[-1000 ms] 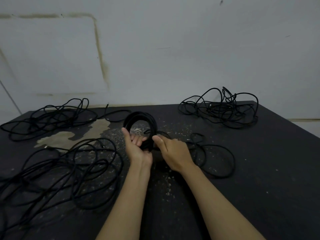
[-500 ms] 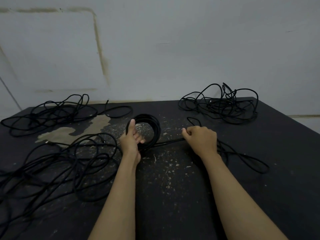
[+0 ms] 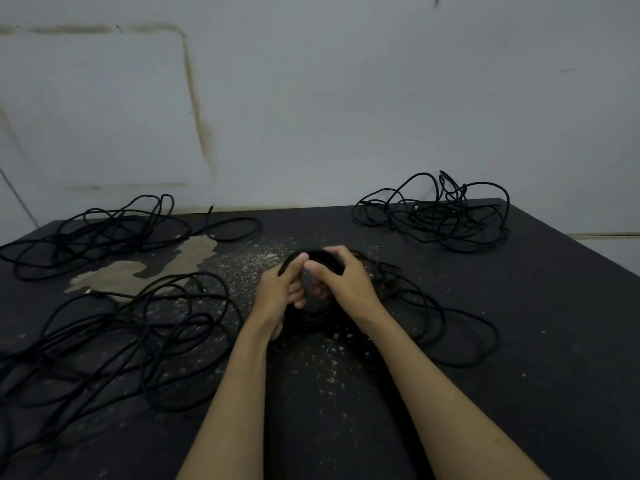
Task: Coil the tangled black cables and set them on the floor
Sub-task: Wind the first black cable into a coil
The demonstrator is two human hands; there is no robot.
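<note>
A black cable coil (image 3: 318, 255) stands upright between my hands at the middle of the dark floor (image 3: 554, 341). My left hand (image 3: 277, 292) grips its left side, thumb over the rim. My right hand (image 3: 341, 278) curls over the coil's top right, laying cable on it. The cable's loose tail (image 3: 446, 320) loops on the floor to the right of my right wrist. The lower part of the coil is hidden behind my hands.
Three tangled black cable heaps lie around: one at the near left (image 3: 114, 337), one at the far left (image 3: 100, 230), one at the far right (image 3: 440, 213). A worn pale patch (image 3: 145, 268) marks the floor. A grey wall (image 3: 346, 98) rises behind.
My right hand, out to the right pulling cable half a second ago, has come back to the coil's top. The loose tail on the right has shifted into new loops.
</note>
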